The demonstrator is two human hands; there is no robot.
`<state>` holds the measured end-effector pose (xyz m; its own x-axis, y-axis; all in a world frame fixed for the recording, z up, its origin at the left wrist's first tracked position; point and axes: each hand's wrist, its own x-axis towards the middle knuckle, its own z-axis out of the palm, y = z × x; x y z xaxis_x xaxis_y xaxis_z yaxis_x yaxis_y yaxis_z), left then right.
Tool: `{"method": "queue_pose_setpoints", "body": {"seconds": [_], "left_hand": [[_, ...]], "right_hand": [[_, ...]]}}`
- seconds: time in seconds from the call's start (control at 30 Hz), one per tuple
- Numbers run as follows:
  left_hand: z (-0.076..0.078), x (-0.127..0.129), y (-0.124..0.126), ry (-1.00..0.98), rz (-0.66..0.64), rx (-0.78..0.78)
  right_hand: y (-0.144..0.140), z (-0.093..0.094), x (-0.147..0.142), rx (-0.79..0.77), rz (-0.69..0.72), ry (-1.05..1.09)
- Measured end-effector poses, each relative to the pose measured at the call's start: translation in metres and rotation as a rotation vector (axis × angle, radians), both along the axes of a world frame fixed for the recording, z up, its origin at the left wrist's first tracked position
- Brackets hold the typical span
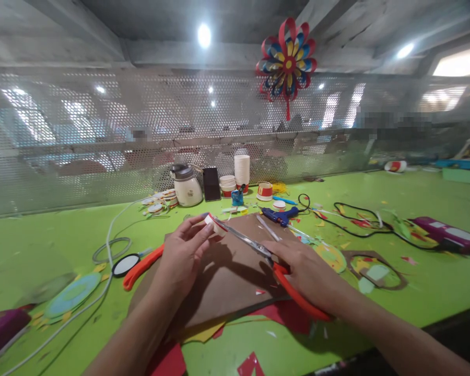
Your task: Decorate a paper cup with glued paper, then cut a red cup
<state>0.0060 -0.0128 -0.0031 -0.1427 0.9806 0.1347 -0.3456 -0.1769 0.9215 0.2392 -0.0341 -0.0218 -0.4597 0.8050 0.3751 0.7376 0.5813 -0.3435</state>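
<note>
The person's left hand [182, 256] is pinching a small white paper cup piece with a red rim [214, 224] between thumb and fingertips, the fingers closed on it and holding it just above the far edge of a brown cardboard sheet [227, 282] that is lying on the green table [415, 292]. The right hand [307, 271] is gripping the red handles of a pair of scissors [258, 249], its fingers wrapped tight around the loops, and the steel blades are reaching up and left so that their tips are meeting the cup piece at its rim; whether the blades are parted cannot be told. A second orange-handled tool [141, 267] is lying just left of the cardboard, touching a round black-rimmed mirror [126, 265]. Beyond the cardboard a blue glue gun [280, 215] is resting with its black cord [360, 222] looping off to the right. Farther back, a white kettle [187, 186], a dark phone [211, 184] standing upright and a stack of white paper cups [242, 169] are standing near the perforated metal screen [82, 136], where a red, blue and yellow paper pinwheel [286, 60] is hanging. Coloured paper scraps [285, 316] are lying near the table's near edge under the cardboard.
</note>
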Motion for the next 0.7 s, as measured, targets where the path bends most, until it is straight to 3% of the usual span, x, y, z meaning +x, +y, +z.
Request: {"method": "queue_pose_setpoints", "body": {"seconds": [0.7], "left_hand": [[-0.0022, 0.001, -0.0005, 0.016, 0.026, -0.011]], "right_hand": [[-0.0044, 0.0073, -0.0021, -0.073, -0.01, -0.031]]}}
